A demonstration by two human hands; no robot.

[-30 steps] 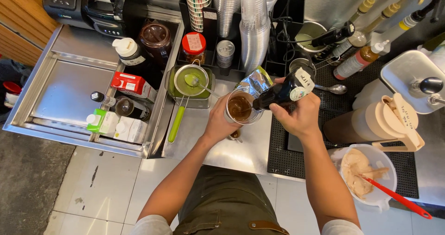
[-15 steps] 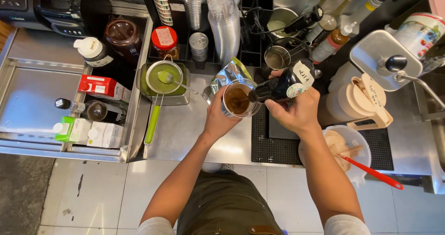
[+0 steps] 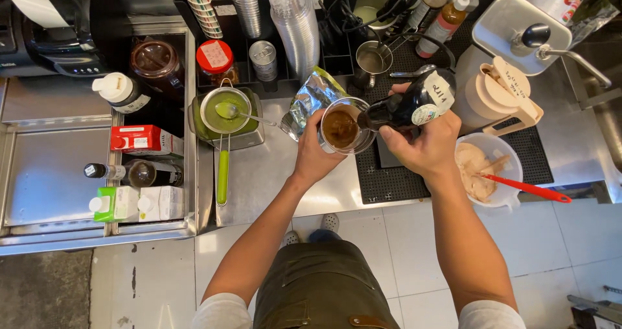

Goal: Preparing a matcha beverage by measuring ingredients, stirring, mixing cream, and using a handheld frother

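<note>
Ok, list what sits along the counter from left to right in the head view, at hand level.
Red carton → green strainer cup → foil pouch → left hand → glass of brown liquid → dark bottle → right hand → beige jug

Dark bottle (image 3: 407, 108), white labels; brown liquid in clear cup (image 3: 343, 129); silver foil pouch (image 3: 311, 99); green strainer handle (image 3: 222, 176).

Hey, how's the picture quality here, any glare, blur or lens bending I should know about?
Head view: sharp and evenly lit across the left hand, clear cup and dark bottle in the right hand; bright glare on the steel counter and foil pouch; wide-angle bending curves the edges, seen at the steel tray.
</note>
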